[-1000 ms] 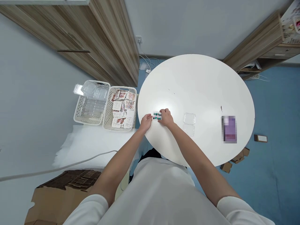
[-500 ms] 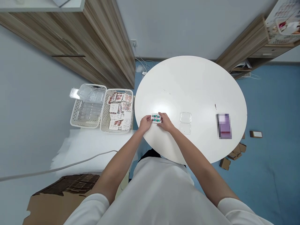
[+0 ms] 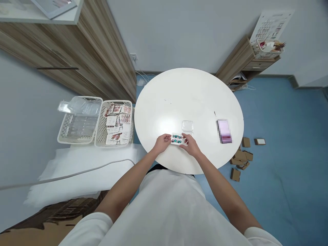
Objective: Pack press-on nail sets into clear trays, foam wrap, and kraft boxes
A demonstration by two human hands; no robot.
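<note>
Between my two hands is a small white card of press-on nails (image 3: pixel 176 138), with green and dark nails in two rows. My left hand (image 3: pixel 163 142) pinches its left edge, fingers curled. On the right edge, my right hand (image 3: pixel 190 145) grips with thumb and fingers. Just beyond the right hand, an opened clear plastic case (image 3: pixel 187 125) lies on the white oval table (image 3: pixel 189 89); its near half is mostly hidden by that hand.
Left of the table stand a white basket (image 3: pixel 114 146) of nail cards and a second basket (image 3: pixel 74 141) of clear plastic cases. A purple, partly blurred item (image 3: pixel 223 130) lies on the table's right side. Small cardboard boxes (image 3: pixel 241 157) are on the floor at right.
Both hands have carried the nail card to the right, closer to the clear case, and the right hand now covers part of it. The camera view has shifted too.
</note>
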